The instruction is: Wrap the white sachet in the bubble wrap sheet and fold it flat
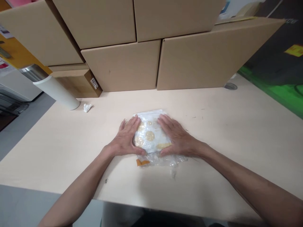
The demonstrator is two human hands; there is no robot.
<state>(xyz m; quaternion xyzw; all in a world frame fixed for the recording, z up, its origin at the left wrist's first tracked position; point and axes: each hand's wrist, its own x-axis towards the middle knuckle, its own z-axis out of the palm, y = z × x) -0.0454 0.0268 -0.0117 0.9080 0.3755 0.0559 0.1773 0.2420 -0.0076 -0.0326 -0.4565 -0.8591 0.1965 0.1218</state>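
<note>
A white packet with yellow-gold dots, covered in clear plastic, lies flat on the table in front of me. My left hand grips its left side, fingers along the far left corner and thumb at the near edge. On the opposite side my right hand holds the packet the same way, its fingers on the top right part. Crumpled clear plastic wrap spreads out from the near edge, below both thumbs. A piece of orange tape sticks to that wrap on the left.
Stacked cardboard boxes wall off the back of the pale table. At the back left stand a white bottle with a steel cap and a crumpled tissue. A small round grey item sits by the boxes' right end.
</note>
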